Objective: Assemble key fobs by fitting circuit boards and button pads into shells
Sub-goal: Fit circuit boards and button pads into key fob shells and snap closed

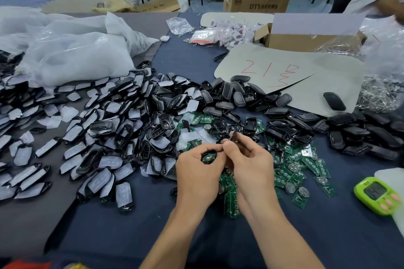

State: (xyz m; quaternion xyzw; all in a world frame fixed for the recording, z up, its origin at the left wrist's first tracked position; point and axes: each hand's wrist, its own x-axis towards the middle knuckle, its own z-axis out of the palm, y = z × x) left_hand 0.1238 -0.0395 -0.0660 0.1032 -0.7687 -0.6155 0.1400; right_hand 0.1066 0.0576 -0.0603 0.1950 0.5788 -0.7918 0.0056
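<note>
Our left hand [196, 168] grips shell [209, 152] w/ circuit board [207, 159] inside, right hand [251, 159] pinches small dark piece [232, 135] beside it; light, stiff, prob fragile, so we'd hold edges.

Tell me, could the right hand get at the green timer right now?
Probably yes: only flat circuit boards lie between the right hand and the green timer, though that hand is busy pinching a small dark part.
</note>
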